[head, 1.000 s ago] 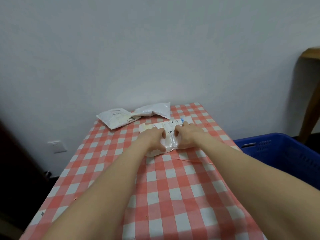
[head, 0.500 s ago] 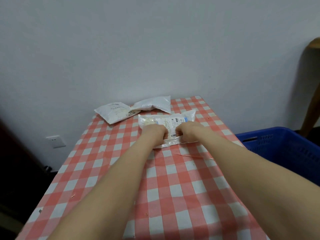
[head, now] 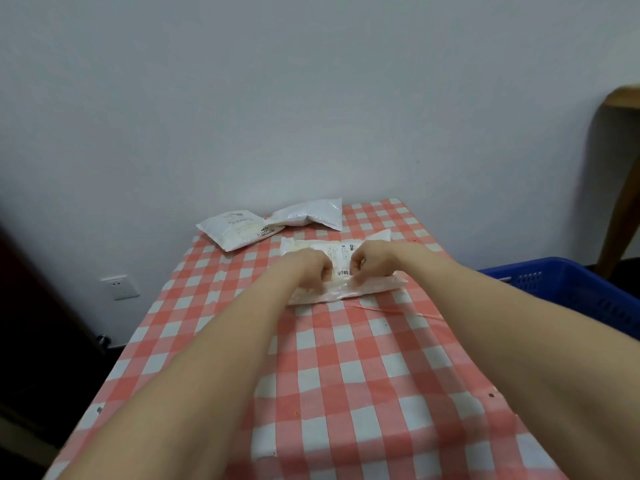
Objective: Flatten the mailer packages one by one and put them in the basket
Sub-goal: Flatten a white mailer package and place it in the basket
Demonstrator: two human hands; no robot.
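so the white plastic mailer package with the barcode label [head: 341, 252] is laid across the far half of the red-and-white checked tablecloth [head: 346, 375], and it's being worked right at its middle. compared with a second ago it's been spread out a lot. the bunched-up lump is gone and the clear near edge is now stretched sideways toward the right. the left hand [head: 308, 268] and right hand [head: 372, 263] are both set on it with fingers curled, and the film looks to be pinched on either side of the barcode. flattening of this one is probably nearly done, so a lift over to the blue plastic basket [head: 554, 282] beside the table on the right is likely what's called for next. a puffy white printed mailer [head: 235, 232] and a plain white pillow-like mailer [head: 311, 214] are left touching each other at the far edge, so plenty remains to be done.
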